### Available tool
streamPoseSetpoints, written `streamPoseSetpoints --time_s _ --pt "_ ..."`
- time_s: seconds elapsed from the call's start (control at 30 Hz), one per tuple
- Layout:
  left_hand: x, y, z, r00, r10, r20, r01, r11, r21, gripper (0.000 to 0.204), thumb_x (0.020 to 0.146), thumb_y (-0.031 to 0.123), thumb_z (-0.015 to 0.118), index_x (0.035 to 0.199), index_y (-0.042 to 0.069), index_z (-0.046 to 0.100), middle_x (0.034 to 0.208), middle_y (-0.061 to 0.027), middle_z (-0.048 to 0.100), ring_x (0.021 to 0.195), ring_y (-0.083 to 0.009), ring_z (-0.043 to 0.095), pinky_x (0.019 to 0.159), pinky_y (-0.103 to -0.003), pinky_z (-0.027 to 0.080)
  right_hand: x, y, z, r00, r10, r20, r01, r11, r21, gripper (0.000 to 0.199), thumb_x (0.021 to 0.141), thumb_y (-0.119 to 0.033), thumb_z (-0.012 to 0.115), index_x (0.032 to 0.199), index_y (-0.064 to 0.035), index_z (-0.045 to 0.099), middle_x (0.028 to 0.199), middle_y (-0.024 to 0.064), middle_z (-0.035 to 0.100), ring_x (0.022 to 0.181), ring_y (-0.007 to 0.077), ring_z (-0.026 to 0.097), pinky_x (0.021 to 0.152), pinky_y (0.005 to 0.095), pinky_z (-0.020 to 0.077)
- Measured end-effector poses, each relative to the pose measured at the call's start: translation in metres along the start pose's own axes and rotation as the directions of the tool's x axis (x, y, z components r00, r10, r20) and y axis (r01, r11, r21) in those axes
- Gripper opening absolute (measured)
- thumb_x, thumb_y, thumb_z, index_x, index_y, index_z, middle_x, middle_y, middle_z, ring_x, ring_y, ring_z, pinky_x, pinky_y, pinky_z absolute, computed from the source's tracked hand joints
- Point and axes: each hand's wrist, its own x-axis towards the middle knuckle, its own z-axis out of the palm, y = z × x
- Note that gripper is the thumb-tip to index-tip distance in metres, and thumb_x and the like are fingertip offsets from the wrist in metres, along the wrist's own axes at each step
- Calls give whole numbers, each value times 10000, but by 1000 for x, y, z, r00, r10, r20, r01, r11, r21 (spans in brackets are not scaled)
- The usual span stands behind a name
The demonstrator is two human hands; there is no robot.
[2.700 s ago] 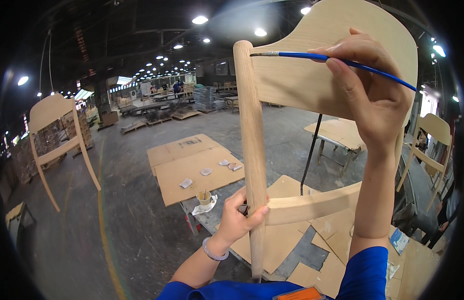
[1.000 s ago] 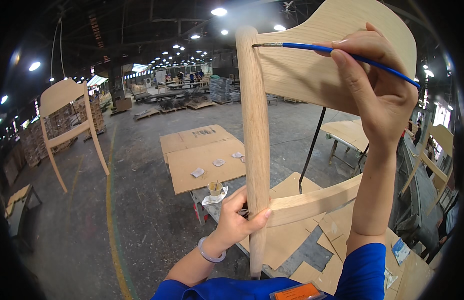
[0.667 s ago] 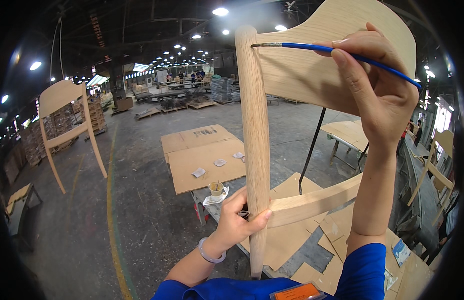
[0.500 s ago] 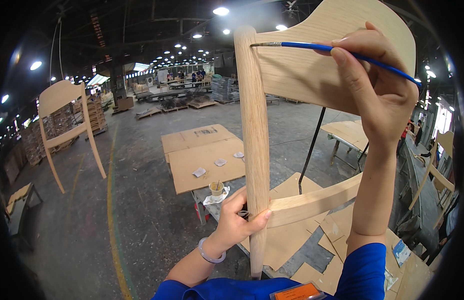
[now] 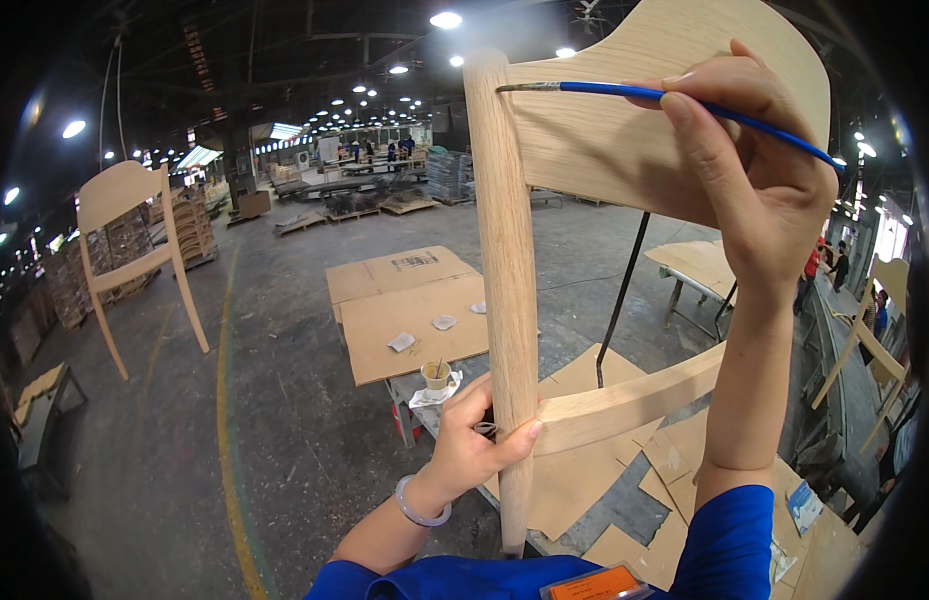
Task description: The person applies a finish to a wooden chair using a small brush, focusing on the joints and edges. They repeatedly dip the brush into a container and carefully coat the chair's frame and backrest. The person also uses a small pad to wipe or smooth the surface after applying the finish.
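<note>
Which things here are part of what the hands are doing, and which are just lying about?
In use: wooden chair frame, gripped at its post by the left hand; blue-handled brush in the right hand, tip at the post's top.

Lying about: small cup, cardboard sheets, second chair frame.

Chair-back panel [image 5: 625, 150] partly behind right hand [image 5: 755, 170], brush [image 5: 685, 105] handle end lost in dark rim, distant workers [image 5: 385, 150] too small

A wooden chair frame [image 5: 508, 250] is being gripped at its post by the left hand [image 5: 477, 442] while a blue paintbrush [image 5: 675, 100], pinched in the right hand [image 5: 755, 170], is being pressed against the post's top.
</note>
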Motion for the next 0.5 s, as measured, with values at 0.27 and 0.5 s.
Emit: streamPoseSetpoints --time_s 0.27,0.5 --pt "-2 1 -1 1000 14 -18 -13 1000 9 318 857 174 832 1104 -5 743 1081 -118 738 959 -202 713 853 -346 565 -1 -3 2 999 27 -18 -27 999 31 112 926 29 766 1037 23 780 1010 84 795 961 164 723 1233 489 349" --pt "-1 3 1 999 14 -42 -13 1000 23 333 840 213 812 1065 -18 727 1002 -103 723 880 -178 690 767 -326 541 -1 -2 6 999 16 -43 -15 999 33 120 924 26 772 1044 18 775 997 74 789 957 160 728 1235 486 350"
